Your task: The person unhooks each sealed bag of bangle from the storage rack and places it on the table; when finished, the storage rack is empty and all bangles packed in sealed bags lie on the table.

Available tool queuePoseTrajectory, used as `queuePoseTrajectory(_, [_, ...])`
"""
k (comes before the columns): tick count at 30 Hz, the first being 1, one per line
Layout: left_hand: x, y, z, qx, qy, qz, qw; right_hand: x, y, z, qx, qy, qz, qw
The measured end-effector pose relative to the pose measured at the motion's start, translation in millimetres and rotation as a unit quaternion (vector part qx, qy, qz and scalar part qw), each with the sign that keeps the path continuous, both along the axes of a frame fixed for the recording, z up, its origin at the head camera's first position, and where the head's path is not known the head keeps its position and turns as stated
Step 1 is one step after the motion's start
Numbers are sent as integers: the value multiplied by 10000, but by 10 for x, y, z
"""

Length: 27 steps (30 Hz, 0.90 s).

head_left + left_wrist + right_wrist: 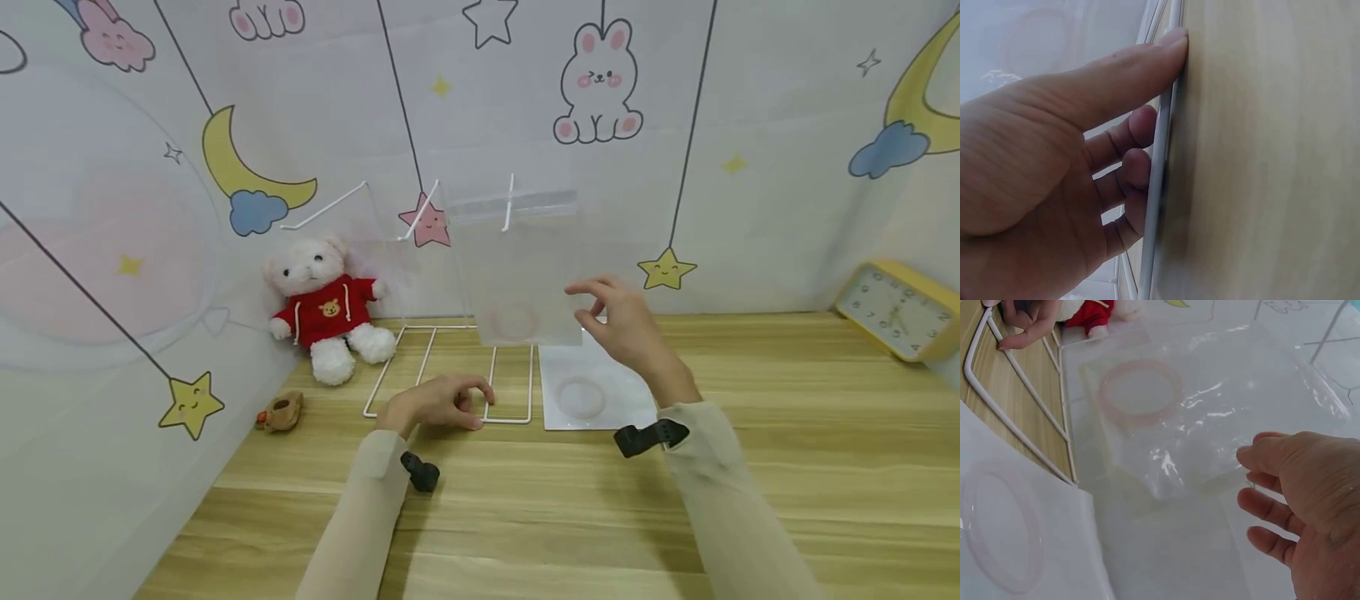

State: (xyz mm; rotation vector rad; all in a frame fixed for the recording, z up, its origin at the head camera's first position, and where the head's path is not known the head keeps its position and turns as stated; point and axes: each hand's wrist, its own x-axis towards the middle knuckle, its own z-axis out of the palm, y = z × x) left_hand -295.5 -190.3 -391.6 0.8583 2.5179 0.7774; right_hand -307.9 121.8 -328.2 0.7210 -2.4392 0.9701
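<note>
A white wire display rack (530, 383) stands on the table with hooks jutting forward at its top. My left hand (435, 402) holds the front bar of its base, the thumb over the bar and the other fingers behind it in the left wrist view. From the right-hand hook (509, 204) hangs a clear plastic bag (525, 267) with a pale pink bangle (1107, 394) near its bottom. My right hand (626, 325) is raised beside that bag's right edge, fingers bent and apart, holding nothing. Another clear bag (615, 379) lies flat on the table, containing a second pale bangle (1029, 531).
A white teddy bear in a red hoodie (330, 308) sits against the rack's left side. Nearby lies a small brown toy (281, 412). A yellow alarm clock (900, 312) stands far right. Behind everything hangs a patterned cloth (495, 108).
</note>
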Motion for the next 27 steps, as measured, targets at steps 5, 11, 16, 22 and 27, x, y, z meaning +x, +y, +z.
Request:
queuePoseTrajectory(5, [3, -8, -2, 58, 129, -111, 9998, 32, -67, 7, -23, 119, 120, 9999])
queuePoseTrajectory(11, [7, -4, 8, 36, 170, -143, 9997, 53, -138, -4, -210, 345, 376, 9985])
queuePoseTrajectory(16, [-8, -6, -1, 3, 172, -143, 9997, 49, -177, -7, -272, 539, 478, 9970])
queuePoseTrajectory(22, [-11, -20, -10, 74, 154, -179, 9997, 61, -185, -12, -284, 511, 502, 9970])
queuePoseTrajectory(27, [-17, -25, -20, 104, 202, -278, 9994, 77, -171, 0, -270, 538, 488, 9970])
